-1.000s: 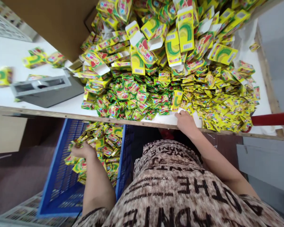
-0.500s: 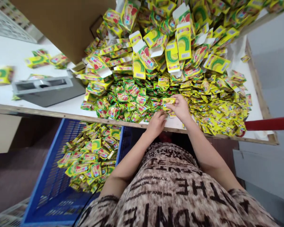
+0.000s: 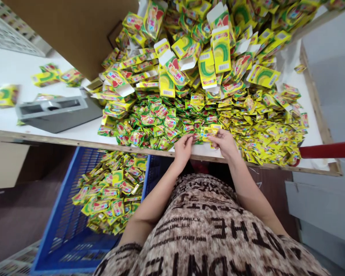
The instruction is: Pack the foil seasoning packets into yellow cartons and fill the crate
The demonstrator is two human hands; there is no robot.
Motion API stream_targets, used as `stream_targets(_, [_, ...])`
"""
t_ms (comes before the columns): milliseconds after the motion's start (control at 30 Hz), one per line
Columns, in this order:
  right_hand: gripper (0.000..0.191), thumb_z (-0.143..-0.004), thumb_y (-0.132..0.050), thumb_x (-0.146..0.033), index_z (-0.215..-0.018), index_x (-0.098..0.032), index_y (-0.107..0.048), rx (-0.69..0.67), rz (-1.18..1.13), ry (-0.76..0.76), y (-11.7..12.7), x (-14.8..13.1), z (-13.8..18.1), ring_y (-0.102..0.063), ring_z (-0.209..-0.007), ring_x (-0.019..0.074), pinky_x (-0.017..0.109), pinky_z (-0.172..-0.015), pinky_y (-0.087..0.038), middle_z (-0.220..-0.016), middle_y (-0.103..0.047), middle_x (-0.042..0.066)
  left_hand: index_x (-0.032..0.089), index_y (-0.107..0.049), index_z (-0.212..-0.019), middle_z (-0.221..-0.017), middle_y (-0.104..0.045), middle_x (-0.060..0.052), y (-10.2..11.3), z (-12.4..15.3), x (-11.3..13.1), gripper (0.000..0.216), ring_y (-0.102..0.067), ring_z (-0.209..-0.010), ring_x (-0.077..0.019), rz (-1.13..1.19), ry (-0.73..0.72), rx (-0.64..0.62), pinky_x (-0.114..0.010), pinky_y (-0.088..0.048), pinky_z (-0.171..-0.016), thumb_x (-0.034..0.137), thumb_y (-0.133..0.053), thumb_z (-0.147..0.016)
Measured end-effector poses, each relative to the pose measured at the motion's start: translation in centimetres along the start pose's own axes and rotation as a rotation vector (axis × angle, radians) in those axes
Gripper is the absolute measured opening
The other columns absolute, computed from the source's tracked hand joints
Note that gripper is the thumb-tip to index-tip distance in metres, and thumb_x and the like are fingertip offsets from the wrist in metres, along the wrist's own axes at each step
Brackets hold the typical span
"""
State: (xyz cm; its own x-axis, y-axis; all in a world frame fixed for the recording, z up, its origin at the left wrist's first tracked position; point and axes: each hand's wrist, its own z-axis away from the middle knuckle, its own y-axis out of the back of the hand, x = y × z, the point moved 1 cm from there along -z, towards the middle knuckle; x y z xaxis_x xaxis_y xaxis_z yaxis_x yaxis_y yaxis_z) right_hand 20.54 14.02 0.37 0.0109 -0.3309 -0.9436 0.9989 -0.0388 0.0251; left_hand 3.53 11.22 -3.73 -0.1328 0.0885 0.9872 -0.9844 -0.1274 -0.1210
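Observation:
My right hand (image 3: 226,145) pinches a small yellow packet (image 3: 207,133) by its right end, just above the table's front edge. To its left, my left hand (image 3: 183,148) has thumb and fingers closed on the edge of a small green packet (image 3: 196,136), partly hidden by the fingertips. Green packets with red fruit prints (image 3: 149,120) are heaped beyond and left of my left hand. Right of my right hand spreads a heap of yellow packets (image 3: 270,134).
Behind the packets rises a pile of yellow-green printed boxes (image 3: 172,69), several with open flaps. A blue crate (image 3: 54,214) with filled boxes stands below left. On the table lie a grey holder (image 3: 60,113) and a brown carton (image 3: 74,30); a red bar (image 3: 330,150) juts in at right.
My left hand has drawn back left from the pile, its thumb and fingers now pinched together. My right hand has shifted slightly right and down, still holding the yellow packet.

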Motion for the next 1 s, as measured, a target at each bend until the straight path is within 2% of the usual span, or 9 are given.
stream_targets(100, [0.042,-0.057,-0.082,-0.042,-0.082,-0.017,-0.059,-0.070,-0.035,-0.037,1.4,0.9,1.8,-0.039,-0.036,0.0048,0.020,-0.033,-0.029,-0.061,-0.058,-0.005,0.018,-0.070,-0.106,-0.105,-0.072,-0.008,-1.9,0.5,0.5,0.036,-0.069,-0.093,-0.0228,0.166,0.148,-0.108,-0.040,-0.056,-0.084,0.041,-0.070,-0.079])
stream_targets(200, [0.043,-0.062,-0.080,-0.043,-0.090,-0.018,-0.060,-0.030,0.128,-0.002,1.5,2.4,2.6,-0.046,-0.042,0.0082,0.022,-0.038,-0.038,-0.065,-0.060,-0.004,0.017,-0.069,-0.099,-0.099,-0.072,-0.006,-3.9,1.1,0.3,0.033,-0.067,-0.093,-0.0200,0.129,0.118,-0.119,-0.035,-0.053,-0.087,0.030,-0.078,-0.069])
stream_targets(333, [0.042,-0.071,-0.075,-0.042,-0.105,-0.021,-0.061,-0.062,0.306,0.059,1.7,3.4,3.2,-0.058,-0.056,0.0125,0.026,-0.048,-0.050,-0.087,-0.066,0.003,0.016,-0.066,-0.086,-0.084,-0.071,-0.002,-5.1,1.8,-0.3,0.016,-0.065,-0.081,-0.0167,0.066,0.076,-0.106,-0.030,-0.051,-0.082,0.025,-0.072,-0.074])
stream_targets(500, [0.033,-0.077,-0.068,-0.050,-0.089,-0.020,-0.064,-0.074,0.267,0.087,3.4,3.3,4.3,-0.061,-0.067,0.0163,0.026,-0.047,-0.052,-0.084,-0.064,0.003,0.015,-0.067,-0.103,-0.097,-0.072,-0.007,-5.3,2.7,-0.1,0.023,-0.067,-0.088,-0.0190,0.100,0.116,-0.284,-0.033,-0.053,-0.085,0.026,-0.062,-0.083])
stream_targets(567, [0.035,-0.075,-0.070,-0.051,-0.086,-0.019,-0.065,0.013,0.187,0.106,4.4,3.3,4.9,-0.058,-0.061,0.0148,0.025,-0.047,-0.051,-0.076,-0.064,0.001,0.017,-0.067,-0.114,-0.111,-0.070,-0.009,-5.3,2.5,0.4,0.030,-0.066,-0.096,-0.0205,-0.042,0.012,-0.411,-0.035,-0.052,-0.089,0.024,-0.056,-0.087])
stream_targets(667, [0.035,-0.070,-0.076,-0.048,-0.084,-0.018,-0.064,0.146,0.047,0.088,6.3,3.6,5.7,-0.051,-0.047,0.0106,0.022,-0.041,-0.044,-0.061,-0.059,-0.003,0.022,-0.061,-0.129,-0.126,-0.063,-0.011,-5.4,1.0,1.8,0.045,-0.058,-0.115,-0.0237,-0.439,-0.294,-0.560,-0.041,-0.047,-0.100,0.011,-0.044,-0.089])
stream_targets(800, [0.031,-0.071,-0.077,-0.044,-0.079,-0.018,-0.061,0.312,-0.113,0.035,9.2,4.3,6.5,-0.050,-0.045,0.0080,0.019,-0.038,-0.038,-0.061,-0.059,-0.005,0.029,-0.051,-0.139,-0.153,-0.039,-0.013,-6.1,-2.5,3.4,0.066,-0.027,-0.144,-0.0344,-1.001,-0.677,-0.691,-0.062,-0.025,-0.112,-0.002,-0.043,-0.082])
stream_targets(900, [0.033,-0.069,-0.079,-0.042,-0.084,-0.018,-0.063,0.304,-0.175,0.009,10.5,4.8,6.9,-0.058,-0.053,0.0103,0.022,-0.045,-0.047,-0.072,-0.064,-0.003,0.028,-0.055,-0.134,-0.160,-0.027,-0.012,-7.4,-4.2,3.7,0.057,-0.012,-0.150,-0.0373,-1.171,-0.842,-0.861,-0.070,-0.006,-0.112,0.001,-0.048,-0.084])
stream_targets(1000, [0.031,-0.070,-0.079,-0.041,-0.084,-0.017,-0.064,0.293,-0.194,0.028,11.0,4.7,7.0,-0.059,-0.053,0.0107,0.023,-0.046,-0.049,-0.071,-0.064,-0.002,0.021,-0.062,-0.121,-0.155,-0.036,-0.015,-8.5,-4.4,3.9,0.042,-0.017,-0.149,-0.0362,-1.166,-0.879,-0.923,-0.070,0.000,-0.113,0.005,-0.051,-0.084])
